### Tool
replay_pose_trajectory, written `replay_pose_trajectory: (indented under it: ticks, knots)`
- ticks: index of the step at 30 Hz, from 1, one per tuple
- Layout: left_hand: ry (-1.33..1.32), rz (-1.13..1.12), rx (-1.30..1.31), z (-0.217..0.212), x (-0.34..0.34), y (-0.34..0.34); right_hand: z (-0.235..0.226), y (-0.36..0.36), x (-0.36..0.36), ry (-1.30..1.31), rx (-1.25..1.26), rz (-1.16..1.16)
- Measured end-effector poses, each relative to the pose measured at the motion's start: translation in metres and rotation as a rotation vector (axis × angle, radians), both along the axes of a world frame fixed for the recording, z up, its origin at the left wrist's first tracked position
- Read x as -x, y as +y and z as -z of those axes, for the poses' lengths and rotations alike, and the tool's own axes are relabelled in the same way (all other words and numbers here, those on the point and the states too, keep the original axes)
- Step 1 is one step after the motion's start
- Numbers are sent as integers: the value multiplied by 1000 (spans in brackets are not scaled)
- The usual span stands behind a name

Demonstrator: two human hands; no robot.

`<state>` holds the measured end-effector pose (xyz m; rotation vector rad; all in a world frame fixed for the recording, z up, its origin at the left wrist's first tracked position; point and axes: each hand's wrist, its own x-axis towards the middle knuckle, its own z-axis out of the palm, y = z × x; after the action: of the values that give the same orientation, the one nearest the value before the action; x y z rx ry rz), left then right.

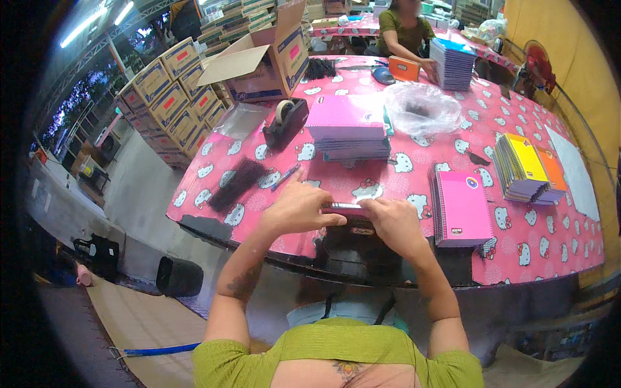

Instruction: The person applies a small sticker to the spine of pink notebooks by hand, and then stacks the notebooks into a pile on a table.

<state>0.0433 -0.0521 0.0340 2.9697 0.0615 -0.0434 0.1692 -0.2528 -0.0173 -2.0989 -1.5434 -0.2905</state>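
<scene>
A: What is in the hands?

B: A thin, flat, pale-edged item, seen edge-on at the near side of the table, just above the pink, cartoon-print table cover's front edge. The left hand pinches one end, thumb low; the right hand closes on the other, thumb on top. Its curled fingers are partly hidden

A: How would it handle?

B: Light, I judge, and fairly stiff if it is a notebook, though I cannot tell for sure. A glossy cover might slip, and corners could crease, so hold it at both short ends, thumbs against fingers, pressing lightly

A: Any labels?

B: The bright magenta, wire-bound notebook pile to the right shows a round emblem near the top and a small dark label near the bottom. The stacked brown cardboard cartons carry pink labels. A small printed patch shows in the dark area between the hands; whether it belongs to the held item, I cannot tell
</scene>
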Motion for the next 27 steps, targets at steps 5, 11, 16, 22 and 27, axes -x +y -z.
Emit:
replay_pose_trajectory:
  ticks: [5, 11, 16, 22, 27]
  knots:
    - [-50, -14, -46, 4, 4, 2, 2, 3, -6, -14, -59, -10]
    - [183, 8, -12, 18, -9, 11, 3, 3, -3, -13, -29, -4]
    - [-120, -13, 141, 25, 4, 19, -1, 6, -3, -56, -56, -5]
    - [-15, -131, 438, 11, 11, 30, -1, 3, -3, -14, -19, 1]
    - [-386, 1, 288, 43, 13, 24, -1, 3, -4, -6, -28, -17]
